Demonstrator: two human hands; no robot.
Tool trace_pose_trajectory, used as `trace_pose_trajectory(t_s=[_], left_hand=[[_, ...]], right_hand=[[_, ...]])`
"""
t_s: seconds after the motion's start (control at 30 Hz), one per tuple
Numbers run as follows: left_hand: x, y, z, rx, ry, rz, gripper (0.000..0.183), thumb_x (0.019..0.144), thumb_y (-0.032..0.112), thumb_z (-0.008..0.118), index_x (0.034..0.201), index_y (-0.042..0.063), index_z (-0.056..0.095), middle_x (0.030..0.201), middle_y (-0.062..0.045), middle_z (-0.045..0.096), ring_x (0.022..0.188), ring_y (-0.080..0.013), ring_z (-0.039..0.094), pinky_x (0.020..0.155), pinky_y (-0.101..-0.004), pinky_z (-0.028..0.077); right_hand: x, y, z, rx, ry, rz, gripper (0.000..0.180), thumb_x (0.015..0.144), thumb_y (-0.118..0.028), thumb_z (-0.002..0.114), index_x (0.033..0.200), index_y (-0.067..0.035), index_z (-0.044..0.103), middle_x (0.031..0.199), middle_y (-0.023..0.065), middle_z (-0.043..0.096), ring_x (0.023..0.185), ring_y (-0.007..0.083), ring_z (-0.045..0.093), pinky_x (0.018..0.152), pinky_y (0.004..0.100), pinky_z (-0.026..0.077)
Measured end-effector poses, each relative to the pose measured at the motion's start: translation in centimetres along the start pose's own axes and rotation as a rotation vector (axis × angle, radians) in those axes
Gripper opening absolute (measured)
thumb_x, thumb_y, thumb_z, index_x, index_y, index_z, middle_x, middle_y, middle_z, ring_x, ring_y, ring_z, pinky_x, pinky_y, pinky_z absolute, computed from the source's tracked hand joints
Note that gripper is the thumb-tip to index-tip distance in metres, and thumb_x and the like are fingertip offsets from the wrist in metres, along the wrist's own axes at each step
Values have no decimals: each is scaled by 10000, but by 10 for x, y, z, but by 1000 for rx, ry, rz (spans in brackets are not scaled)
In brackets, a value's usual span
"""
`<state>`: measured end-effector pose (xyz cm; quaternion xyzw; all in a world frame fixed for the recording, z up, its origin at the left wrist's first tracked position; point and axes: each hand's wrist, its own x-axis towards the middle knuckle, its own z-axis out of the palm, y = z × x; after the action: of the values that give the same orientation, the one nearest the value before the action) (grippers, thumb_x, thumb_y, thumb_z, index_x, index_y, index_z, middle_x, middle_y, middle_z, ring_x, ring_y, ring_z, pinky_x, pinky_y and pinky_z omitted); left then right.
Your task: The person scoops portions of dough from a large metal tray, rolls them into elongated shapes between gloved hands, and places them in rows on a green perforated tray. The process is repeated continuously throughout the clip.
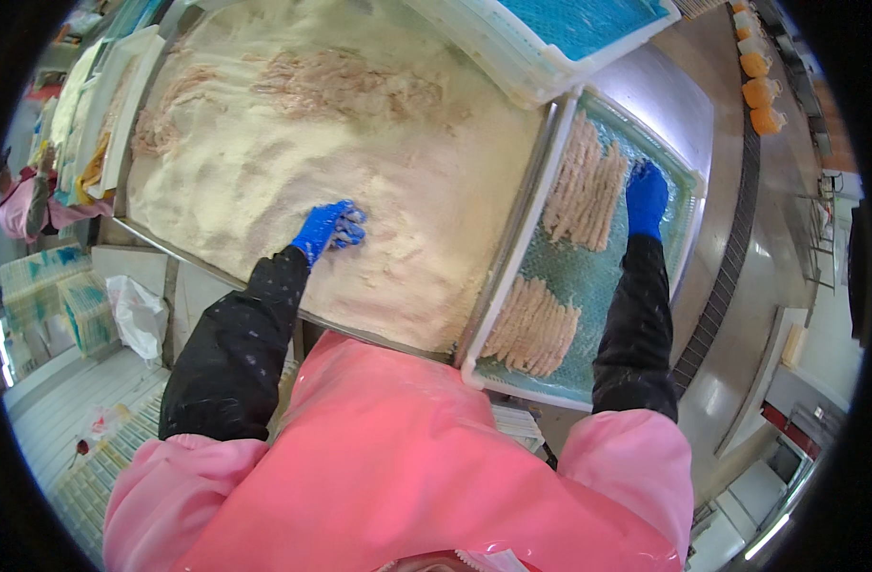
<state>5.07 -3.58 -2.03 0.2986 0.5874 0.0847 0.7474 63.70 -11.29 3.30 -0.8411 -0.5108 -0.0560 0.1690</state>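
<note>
My left hand (334,226), in a blue glove dusted with crumbs, is over the bed of pale breading (229,179) in a large metal-edged tray, its fingers bent; whether they hold anything is unclear. Uncoated pale meat strips (343,82) lie heaped at the far side of the breading. To the right, my right hand (647,193), also blue-gloved, reaches down into a white-rimmed tray (520,247) with a blue-green mesh liner. Its fingertips are hidden beneath it. Beside it lies a row of coated strips (586,186), and a second row of coated strips (532,327) is nearer my apron.
White crates with a blue liner (586,25) stand at the far right edge of the breading tray. At the left are a co-worker in pink (28,207), a white plastic bag (137,317) and stacked crates (46,275). Orange containers (765,107) stand on the floor at right.
</note>
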Motion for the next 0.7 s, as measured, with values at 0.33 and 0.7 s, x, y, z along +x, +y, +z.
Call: trace_pose_trajectory(t_s=[0.33,0.7], left_hand=[[-4,8,-2,-5,-203,-16,400,944,415,481,1020,70,668,874,-103,704,676,-150,651,550,-225,423],[-24,-9,-59,127,-231,319,282,941,282,559,1026,39,673,826,-47,689,716,-126,636,622,-263,495]], right_hand=[[-108,-283,105,557,-15,-130,376,832,-30,533,1204,3,572,1154,222,603,1045,370,585,926,404,450],[-66,-386,138,192,-31,-71,284,800,-270,653,1041,-121,654,1096,106,593,1007,330,555,845,473,418]])
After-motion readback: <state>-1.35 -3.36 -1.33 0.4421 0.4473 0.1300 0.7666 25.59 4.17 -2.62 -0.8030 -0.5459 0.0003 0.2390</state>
